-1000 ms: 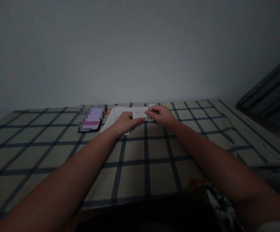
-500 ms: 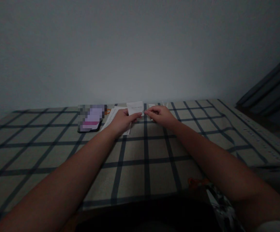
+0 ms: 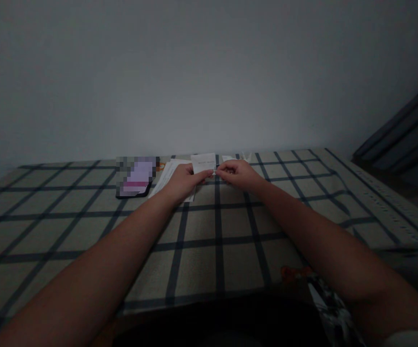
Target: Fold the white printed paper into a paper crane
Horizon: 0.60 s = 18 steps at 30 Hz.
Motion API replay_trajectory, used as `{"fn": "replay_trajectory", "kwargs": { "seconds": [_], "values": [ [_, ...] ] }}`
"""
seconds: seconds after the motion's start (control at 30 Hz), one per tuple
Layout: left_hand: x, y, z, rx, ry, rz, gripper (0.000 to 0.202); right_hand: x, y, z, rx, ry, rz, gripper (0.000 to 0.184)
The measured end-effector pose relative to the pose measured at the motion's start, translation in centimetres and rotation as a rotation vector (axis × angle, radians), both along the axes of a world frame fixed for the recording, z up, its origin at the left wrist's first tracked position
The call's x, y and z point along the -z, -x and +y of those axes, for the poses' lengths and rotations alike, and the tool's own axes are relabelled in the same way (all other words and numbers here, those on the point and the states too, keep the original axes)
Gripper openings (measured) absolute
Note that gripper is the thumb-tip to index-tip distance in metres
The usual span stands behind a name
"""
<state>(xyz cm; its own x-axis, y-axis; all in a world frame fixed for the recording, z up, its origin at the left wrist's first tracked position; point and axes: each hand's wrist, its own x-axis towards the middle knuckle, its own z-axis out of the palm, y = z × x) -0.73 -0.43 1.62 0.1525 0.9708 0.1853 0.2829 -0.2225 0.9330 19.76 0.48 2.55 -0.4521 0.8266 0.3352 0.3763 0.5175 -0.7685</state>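
Between the thumb and fingers of my left hand [image 3: 189, 179], a small white paper slip [image 3: 203, 161] stands raised, with a faint line of print across it. My right hand [image 3: 241, 172] is closed in a pinch by the slip's lower right corner, fingertips almost meeting my left thumb. Something tiny and pale shows at those fingertips, too small to name. Below and left of my left hand lie printed white sheets [image 3: 166, 177], partly covered by the hand.
A phone [image 3: 137, 180] with a lit, blurred screen lies left of the sheets. White scraps [image 3: 246, 157] sit behind my right hand. A checked cloth [image 3: 202, 231] covers the table up to a plain wall [image 3: 209, 77]. Dark folded fabric [image 3: 404, 140] hangs at right.
The paper slip has shifted slightly right and tilted a little. My right fingertips have moved slightly down at its corner; the dark glint seen there before no longer shows.
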Motion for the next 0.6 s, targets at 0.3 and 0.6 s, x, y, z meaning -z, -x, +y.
{"fn": "replay_trajectory", "kwargs": {
  "seconds": [0.3,0.6],
  "values": [
    [-0.33,-0.16,-0.41,-0.014,-0.012,0.005,0.031,0.11,0.08,-0.05,0.003,-0.004,-0.02,0.035],
    [0.28,0.16,0.36,0.037,0.015,0.072,0.039,0.02,0.02,-0.04,-0.006,-0.062,-0.034,0.029]
  ]
}}
